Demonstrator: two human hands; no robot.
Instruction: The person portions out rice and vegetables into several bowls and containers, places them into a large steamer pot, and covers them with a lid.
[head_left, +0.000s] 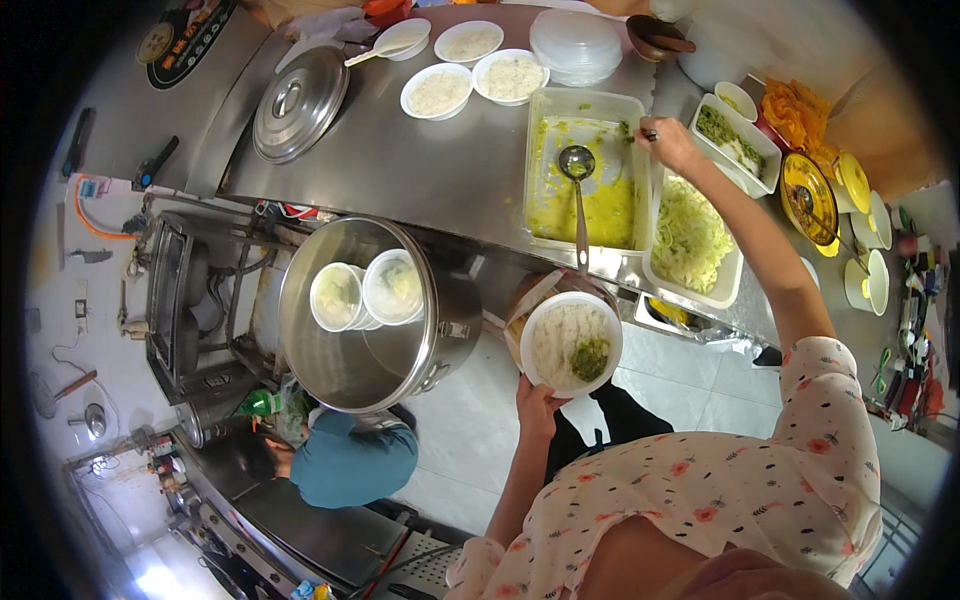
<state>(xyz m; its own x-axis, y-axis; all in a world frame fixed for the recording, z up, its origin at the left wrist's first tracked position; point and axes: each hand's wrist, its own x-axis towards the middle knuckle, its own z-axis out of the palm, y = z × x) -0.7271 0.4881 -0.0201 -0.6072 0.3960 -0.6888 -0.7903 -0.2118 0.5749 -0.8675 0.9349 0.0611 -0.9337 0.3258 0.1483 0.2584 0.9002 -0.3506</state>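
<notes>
My left hand (538, 407) holds a white bowl (551, 349) of rice by its near rim. A mound of chopped green topping (590, 360) lies on one side of the rice. At the far right corner of a rectangular plastic tub (534, 172), my right hand (667, 144) grips a metal utensil (651, 136), whose shape is mostly hidden. Yellow-green sauce coats the tub's bottom, and a steel ladle (580, 217) rests in it, handle over the near edge. Beside the tub stands a container of shredded cabbage (691, 238).
Several bowls of rice (439, 91), stacked clear lids (576, 45) and a steel pot lid (301, 105) are on the steel counter (450, 165). A tall steel pot (375, 379) containing filled, covered bowls (394, 285) stands left. A person in a blue top (352, 461) bends beyond it.
</notes>
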